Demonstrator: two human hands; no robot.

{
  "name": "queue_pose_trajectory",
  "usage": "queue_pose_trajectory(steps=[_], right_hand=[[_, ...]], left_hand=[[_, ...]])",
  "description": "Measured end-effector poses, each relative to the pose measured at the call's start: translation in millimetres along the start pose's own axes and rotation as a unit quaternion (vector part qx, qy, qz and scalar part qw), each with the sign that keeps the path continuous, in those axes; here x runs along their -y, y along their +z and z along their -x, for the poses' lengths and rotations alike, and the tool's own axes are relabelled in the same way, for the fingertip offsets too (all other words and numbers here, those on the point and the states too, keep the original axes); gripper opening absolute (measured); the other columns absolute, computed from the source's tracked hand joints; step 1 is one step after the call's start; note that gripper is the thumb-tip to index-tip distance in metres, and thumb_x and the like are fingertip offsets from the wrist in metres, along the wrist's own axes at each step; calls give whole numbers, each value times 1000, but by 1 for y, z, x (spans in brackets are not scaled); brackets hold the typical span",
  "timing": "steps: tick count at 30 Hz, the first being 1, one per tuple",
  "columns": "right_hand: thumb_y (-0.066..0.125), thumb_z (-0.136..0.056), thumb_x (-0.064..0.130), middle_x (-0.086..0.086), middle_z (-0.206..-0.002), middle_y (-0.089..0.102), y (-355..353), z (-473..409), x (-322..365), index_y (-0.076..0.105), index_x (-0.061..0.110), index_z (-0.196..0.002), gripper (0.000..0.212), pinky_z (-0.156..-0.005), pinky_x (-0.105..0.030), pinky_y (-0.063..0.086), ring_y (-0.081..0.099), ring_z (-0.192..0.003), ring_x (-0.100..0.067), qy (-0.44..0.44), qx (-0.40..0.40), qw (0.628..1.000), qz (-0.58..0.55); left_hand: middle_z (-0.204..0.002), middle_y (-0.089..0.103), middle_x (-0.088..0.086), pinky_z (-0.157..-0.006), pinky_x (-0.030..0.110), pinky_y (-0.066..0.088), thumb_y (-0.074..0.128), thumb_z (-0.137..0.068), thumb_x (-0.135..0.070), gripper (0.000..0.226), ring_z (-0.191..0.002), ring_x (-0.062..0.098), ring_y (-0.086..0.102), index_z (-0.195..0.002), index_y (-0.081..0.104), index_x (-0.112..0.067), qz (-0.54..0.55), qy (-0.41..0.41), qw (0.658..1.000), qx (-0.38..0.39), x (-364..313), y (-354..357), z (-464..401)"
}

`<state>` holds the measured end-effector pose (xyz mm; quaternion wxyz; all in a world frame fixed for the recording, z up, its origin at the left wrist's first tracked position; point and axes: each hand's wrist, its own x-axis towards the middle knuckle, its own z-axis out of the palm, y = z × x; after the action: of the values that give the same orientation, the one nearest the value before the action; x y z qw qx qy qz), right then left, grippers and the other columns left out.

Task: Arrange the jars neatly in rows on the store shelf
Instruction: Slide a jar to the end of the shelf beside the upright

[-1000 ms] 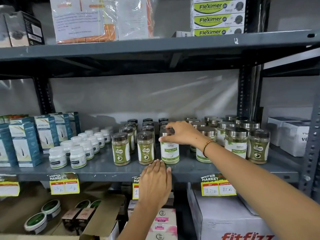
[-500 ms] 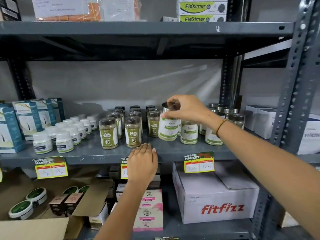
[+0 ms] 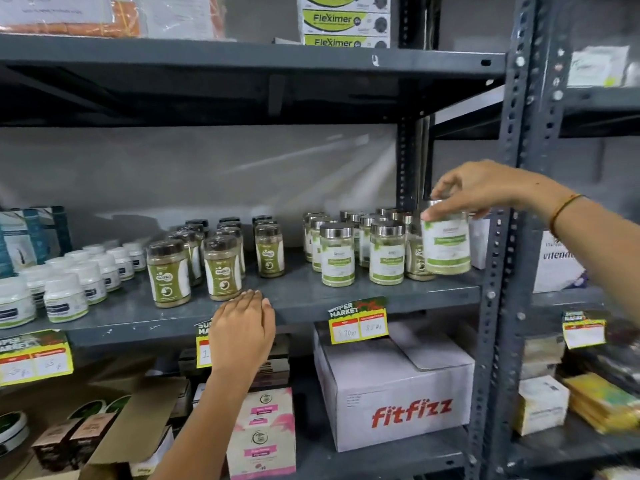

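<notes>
My right hand (image 3: 481,188) grips the silver lid of a white-labelled jar (image 3: 446,247) and holds it just above the grey shelf (image 3: 301,299), at the right end of a group of silver-lidded jars (image 3: 337,254). Left of that group stand rows of dark-lidded jars with green labels (image 3: 168,271). My left hand (image 3: 242,332) rests flat on the shelf's front edge, fingers together, holding nothing.
Small white bottles (image 3: 65,296) and teal boxes (image 3: 31,237) fill the shelf's left part. A grey upright post (image 3: 498,271) stands just right of the held jar. Below are a fitfizz carton (image 3: 394,386), pink boxes (image 3: 263,431) and an open cardboard box (image 3: 131,427).
My right hand lifted the white-labelled jar from the middle of the shelf and carried it rightward to the right end of the silver-lidded group. My left hand stayed on the shelf edge.
</notes>
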<state>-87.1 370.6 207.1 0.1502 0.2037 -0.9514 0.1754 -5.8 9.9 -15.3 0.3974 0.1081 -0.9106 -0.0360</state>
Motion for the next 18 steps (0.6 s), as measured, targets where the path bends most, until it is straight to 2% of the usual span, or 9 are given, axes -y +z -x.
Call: queue_pose_trajectory(steps=[4,9,14,18], right_hand=[[80,-58,67,4,-97,67,6,-6,-24,68,23,-102,63,-56,-25,57,66,-82,-14,58,22,997,48],[82,-60,64,-5,-103,66,23,-18,-36,66,18,-102,64,-59,-31,62,70,-81,-23,101,39,988,110],[82,-58,66,-7,-87,70,32,-28,-36,70,10,-96,68,-41,-21,52,72,-61,-21,128,54,982,131],[81,-61,65,-10,-87,72,35,-33,-43,72,3,-96,71,-41,-20,51,73,-63,-22,139,57,982,116]], left_hand=[[-106,73,11,-94,38,48,36,-94,-31,45,-103,24,67,-103,72,-5,0,3,1000,-3,1,0,0],[-107,73,10,-95,38,47,36,-94,-32,46,-104,23,66,-104,72,-6,2,3,1000,-6,1,0,0],[-109,72,10,-96,38,47,36,-94,-33,46,-106,23,66,-106,71,-6,-5,-1,1000,-3,0,0,1],[-109,72,11,-95,39,47,37,-93,-33,46,-105,24,66,-106,71,-5,-7,-6,1000,-5,-1,1,2]])
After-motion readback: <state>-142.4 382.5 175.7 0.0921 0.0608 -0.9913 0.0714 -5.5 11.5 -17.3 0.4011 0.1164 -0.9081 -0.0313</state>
